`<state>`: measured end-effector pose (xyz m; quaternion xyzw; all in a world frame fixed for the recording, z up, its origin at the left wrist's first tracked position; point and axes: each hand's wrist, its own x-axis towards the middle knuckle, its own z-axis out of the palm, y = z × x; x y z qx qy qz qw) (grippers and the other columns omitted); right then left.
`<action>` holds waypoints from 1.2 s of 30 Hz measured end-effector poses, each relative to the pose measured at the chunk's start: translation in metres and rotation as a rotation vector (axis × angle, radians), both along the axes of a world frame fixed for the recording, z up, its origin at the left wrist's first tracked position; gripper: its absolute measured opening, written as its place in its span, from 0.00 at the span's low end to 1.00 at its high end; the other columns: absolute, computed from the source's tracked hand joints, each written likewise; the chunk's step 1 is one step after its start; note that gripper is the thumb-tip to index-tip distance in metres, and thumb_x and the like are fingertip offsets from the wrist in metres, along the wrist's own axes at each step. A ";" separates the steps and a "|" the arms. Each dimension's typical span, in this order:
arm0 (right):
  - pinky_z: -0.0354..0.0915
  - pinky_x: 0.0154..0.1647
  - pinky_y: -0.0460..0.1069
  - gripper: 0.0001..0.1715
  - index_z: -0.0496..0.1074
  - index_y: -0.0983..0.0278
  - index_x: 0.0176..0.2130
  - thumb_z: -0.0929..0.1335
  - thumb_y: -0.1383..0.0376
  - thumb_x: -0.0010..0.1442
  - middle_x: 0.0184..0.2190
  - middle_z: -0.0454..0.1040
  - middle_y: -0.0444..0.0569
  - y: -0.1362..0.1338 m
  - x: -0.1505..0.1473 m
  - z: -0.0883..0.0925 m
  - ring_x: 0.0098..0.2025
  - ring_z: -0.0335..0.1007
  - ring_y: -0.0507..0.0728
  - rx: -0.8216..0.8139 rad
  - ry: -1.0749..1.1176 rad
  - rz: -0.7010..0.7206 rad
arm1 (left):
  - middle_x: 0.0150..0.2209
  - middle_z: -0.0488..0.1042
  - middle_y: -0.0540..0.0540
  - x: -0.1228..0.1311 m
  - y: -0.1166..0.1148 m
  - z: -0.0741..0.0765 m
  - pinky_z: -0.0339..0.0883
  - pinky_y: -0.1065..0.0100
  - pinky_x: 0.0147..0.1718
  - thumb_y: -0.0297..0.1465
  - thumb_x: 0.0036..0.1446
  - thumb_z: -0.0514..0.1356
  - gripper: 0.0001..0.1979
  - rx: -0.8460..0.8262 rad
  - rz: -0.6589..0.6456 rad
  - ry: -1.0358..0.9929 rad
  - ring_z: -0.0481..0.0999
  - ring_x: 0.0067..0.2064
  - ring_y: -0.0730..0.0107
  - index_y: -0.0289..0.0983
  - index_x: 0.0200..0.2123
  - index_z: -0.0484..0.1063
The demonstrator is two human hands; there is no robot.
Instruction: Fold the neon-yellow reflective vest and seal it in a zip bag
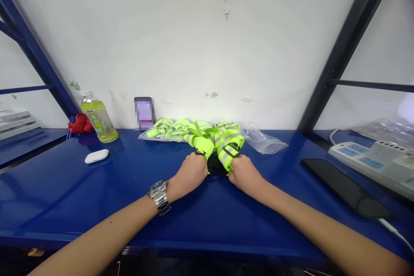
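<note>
Both my hands rest on the blue table near its middle, side by side. My left hand, with a metal watch on the wrist, is closed on one end of a neon yellow reflective strap. My right hand is closed on the other end, where a black buckle loop shows. A dark piece lies between the two fists. Behind the strap, more neon straps lie piled against the wall.
A green drink bottle, a red cloth and a white earbud case sit at the left. A phone leans on the wall. Clear plastic bags, a black phone and a power strip lie at the right.
</note>
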<state>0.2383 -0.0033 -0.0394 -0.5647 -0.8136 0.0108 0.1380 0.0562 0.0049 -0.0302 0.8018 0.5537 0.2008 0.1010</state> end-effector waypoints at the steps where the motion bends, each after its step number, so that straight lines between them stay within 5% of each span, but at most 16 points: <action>1: 0.62 0.36 0.49 0.13 0.75 0.69 0.32 0.63 0.77 0.50 0.31 0.76 0.60 -0.002 -0.001 0.002 0.36 0.73 0.62 0.002 -0.019 0.005 | 0.33 0.73 0.37 0.002 -0.002 0.000 0.65 0.63 0.37 0.25 0.60 0.51 0.08 0.010 -0.017 0.074 0.75 0.37 0.60 0.34 0.33 0.69; 8: 0.63 0.40 0.53 0.19 0.75 0.68 0.36 0.59 0.79 0.56 0.34 0.76 0.60 -0.011 -0.010 0.025 0.40 0.72 0.64 0.045 -0.370 0.217 | 0.32 0.73 0.38 0.016 -0.010 0.008 0.67 0.60 0.38 0.23 0.60 0.54 0.08 0.065 -0.159 0.379 0.75 0.37 0.57 0.33 0.31 0.72; 13: 0.64 0.40 0.55 0.20 0.75 0.68 0.35 0.58 0.80 0.56 0.35 0.76 0.59 -0.012 -0.013 0.032 0.40 0.72 0.64 -0.001 -0.429 0.300 | 0.29 0.73 0.36 0.017 -0.009 0.019 0.67 0.61 0.36 0.22 0.58 0.55 0.09 0.100 -0.269 0.470 0.75 0.34 0.57 0.32 0.27 0.72; 21: 0.66 0.37 0.53 0.18 0.74 0.68 0.34 0.59 0.81 0.56 0.34 0.76 0.58 -0.017 -0.017 0.034 0.38 0.74 0.62 0.000 -0.407 0.231 | 0.29 0.73 0.39 0.003 -0.004 0.028 0.62 0.67 0.27 0.21 0.57 0.50 0.11 0.101 -0.466 0.531 0.71 0.27 0.65 0.31 0.28 0.72; 25: 0.67 0.35 0.52 0.16 0.74 0.68 0.34 0.60 0.81 0.56 0.34 0.76 0.57 -0.016 -0.018 0.030 0.36 0.74 0.61 0.023 -0.415 0.223 | 0.24 0.71 0.42 0.003 -0.015 0.038 0.58 0.67 0.24 0.30 0.62 0.47 0.18 0.003 -0.517 0.510 0.67 0.23 0.68 0.33 0.23 0.70; 29: 0.67 0.35 0.53 0.16 0.74 0.68 0.34 0.61 0.81 0.55 0.34 0.76 0.58 -0.015 -0.019 0.027 0.37 0.74 0.63 0.036 -0.418 0.218 | 0.23 0.69 0.44 0.002 -0.022 0.048 0.57 0.67 0.23 0.28 0.62 0.47 0.18 -0.094 -0.586 0.504 0.66 0.23 0.68 0.34 0.22 0.69; 36: 0.68 0.33 0.50 0.12 0.74 0.67 0.36 0.62 0.75 0.60 0.33 0.77 0.58 -0.012 -0.018 0.029 0.35 0.75 0.61 0.027 -0.404 0.212 | 0.25 0.70 0.45 -0.004 -0.014 0.046 0.59 0.71 0.24 0.27 0.62 0.51 0.12 -0.082 -0.565 0.351 0.68 0.25 0.70 0.35 0.29 0.72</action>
